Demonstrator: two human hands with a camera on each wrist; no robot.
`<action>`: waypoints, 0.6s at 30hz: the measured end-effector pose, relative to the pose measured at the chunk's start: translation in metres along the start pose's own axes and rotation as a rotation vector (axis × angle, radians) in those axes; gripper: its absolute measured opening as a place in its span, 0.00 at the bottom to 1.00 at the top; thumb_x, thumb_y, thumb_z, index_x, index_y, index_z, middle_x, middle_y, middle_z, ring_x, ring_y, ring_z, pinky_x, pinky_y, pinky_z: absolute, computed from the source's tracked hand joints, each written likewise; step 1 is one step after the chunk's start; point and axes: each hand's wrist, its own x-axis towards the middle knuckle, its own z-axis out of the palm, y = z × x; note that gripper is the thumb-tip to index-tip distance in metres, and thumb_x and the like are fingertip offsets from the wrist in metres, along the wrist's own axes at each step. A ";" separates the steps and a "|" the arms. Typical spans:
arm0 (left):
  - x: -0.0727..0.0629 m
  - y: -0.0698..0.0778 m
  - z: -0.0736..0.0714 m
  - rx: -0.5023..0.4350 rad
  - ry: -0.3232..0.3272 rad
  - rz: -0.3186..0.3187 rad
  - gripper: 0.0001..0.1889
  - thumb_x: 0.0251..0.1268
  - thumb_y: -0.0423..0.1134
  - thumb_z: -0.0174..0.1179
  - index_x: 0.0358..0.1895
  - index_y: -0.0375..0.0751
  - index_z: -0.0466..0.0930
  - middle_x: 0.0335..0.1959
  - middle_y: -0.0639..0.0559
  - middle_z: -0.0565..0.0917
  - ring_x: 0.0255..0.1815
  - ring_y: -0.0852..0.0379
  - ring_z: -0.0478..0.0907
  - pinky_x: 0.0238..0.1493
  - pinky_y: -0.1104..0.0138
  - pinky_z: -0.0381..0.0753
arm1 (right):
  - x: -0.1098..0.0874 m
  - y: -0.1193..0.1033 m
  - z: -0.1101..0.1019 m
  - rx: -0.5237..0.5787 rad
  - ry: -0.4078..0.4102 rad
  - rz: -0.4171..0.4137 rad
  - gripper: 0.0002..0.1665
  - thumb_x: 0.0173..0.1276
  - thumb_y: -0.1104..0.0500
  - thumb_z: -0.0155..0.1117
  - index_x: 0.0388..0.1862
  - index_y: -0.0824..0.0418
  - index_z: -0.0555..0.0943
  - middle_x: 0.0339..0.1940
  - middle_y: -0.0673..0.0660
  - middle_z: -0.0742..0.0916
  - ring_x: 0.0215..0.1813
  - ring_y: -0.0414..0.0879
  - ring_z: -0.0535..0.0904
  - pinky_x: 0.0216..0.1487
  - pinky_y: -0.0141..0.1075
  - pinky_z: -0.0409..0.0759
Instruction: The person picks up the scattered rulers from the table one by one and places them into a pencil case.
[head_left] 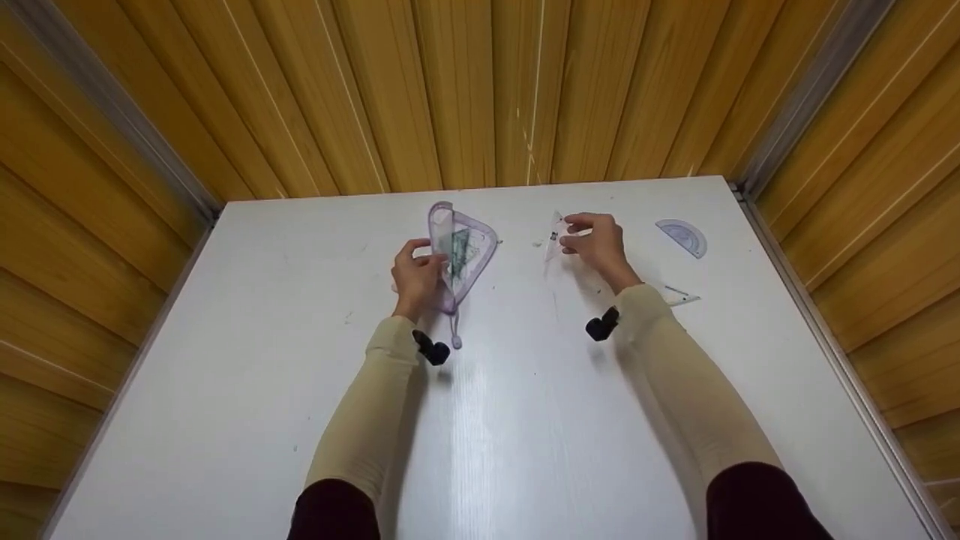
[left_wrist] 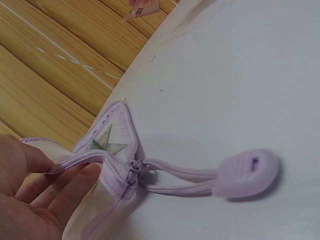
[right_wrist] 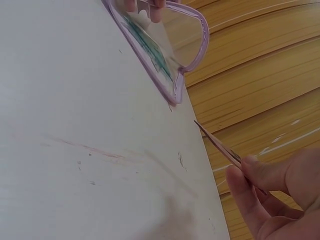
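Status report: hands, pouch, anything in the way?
Left hand pinches purple-edged pouch. Right hand pinches thin pinkish piece, outside pouch. Protractor off right, not blocking.

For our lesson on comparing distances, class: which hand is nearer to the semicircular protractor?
Right. The right hand is to the left of the semicircular protractor, pinching a thin pinkish piece; the left hand is farther left, holding the purple-edged pouch.

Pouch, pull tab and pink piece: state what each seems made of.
Pouch: probably clear plastic, the boards showing hazily through, with woven-looking fabric edging.
Pull tab: likely matte plastic or rubber; smooth, rounded, faintly ribbed.
Pink piece: perhaps hard plastic; thin, straight edge-on, partly see-through.
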 end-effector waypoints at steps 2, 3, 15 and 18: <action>0.000 -0.001 0.000 -0.004 0.000 0.013 0.18 0.71 0.33 0.62 0.62 0.40 0.79 0.40 0.46 0.91 0.38 0.51 0.88 0.64 0.50 0.65 | 0.001 -0.001 0.002 0.019 -0.001 -0.013 0.27 0.68 0.71 0.70 0.66 0.64 0.80 0.55 0.63 0.83 0.44 0.50 0.88 0.52 0.44 0.85; 0.001 -0.001 0.001 -0.012 0.001 0.020 0.18 0.71 0.33 0.61 0.62 0.39 0.79 0.40 0.46 0.91 0.37 0.51 0.88 0.58 0.54 0.72 | 0.002 -0.002 0.003 0.031 -0.001 -0.018 0.27 0.67 0.71 0.70 0.66 0.64 0.81 0.55 0.63 0.83 0.43 0.50 0.88 0.52 0.46 0.85; -0.001 0.001 0.001 -0.020 0.001 0.014 0.18 0.70 0.33 0.62 0.61 0.39 0.79 0.38 0.45 0.91 0.34 0.53 0.86 0.33 0.67 0.78 | 0.010 -0.006 0.020 0.042 0.002 -0.020 0.27 0.66 0.72 0.70 0.64 0.64 0.82 0.54 0.62 0.83 0.41 0.48 0.87 0.50 0.44 0.85; -0.001 0.001 0.000 -0.032 -0.003 0.004 0.18 0.70 0.33 0.62 0.62 0.39 0.79 0.39 0.44 0.91 0.35 0.52 0.87 0.33 0.67 0.79 | 0.011 -0.008 0.024 0.046 0.001 -0.026 0.27 0.65 0.73 0.70 0.64 0.64 0.82 0.52 0.61 0.84 0.40 0.47 0.86 0.50 0.44 0.86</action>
